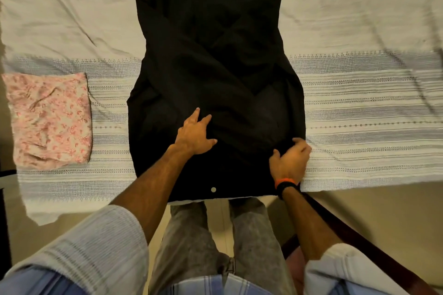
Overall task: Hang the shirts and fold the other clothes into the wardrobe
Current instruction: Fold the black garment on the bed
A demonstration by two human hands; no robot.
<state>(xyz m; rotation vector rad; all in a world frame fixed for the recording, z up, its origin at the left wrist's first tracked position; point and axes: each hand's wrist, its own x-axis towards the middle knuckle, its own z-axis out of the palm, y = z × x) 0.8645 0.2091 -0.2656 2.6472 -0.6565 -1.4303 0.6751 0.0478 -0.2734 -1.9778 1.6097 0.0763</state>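
Note:
A long black garment (211, 43) with white snap buttons lies flat on the bed, its collar far from me and its hem at the near edge, its sleeves folded inward over the body. My left hand (195, 135) rests flat on the lower middle of the cloth with fingers spread. My right hand (291, 159) curls its fingers round the garment's lower right edge and grips it. A folded pink floral cloth (50, 120) lies on the bed at the left.
The bed is covered by a white bedspread (371, 108) with grey woven stripes and a diamond border at the far side. A dark wooden bed frame (354, 235) runs along the lower right. My legs stand against the bed's near edge.

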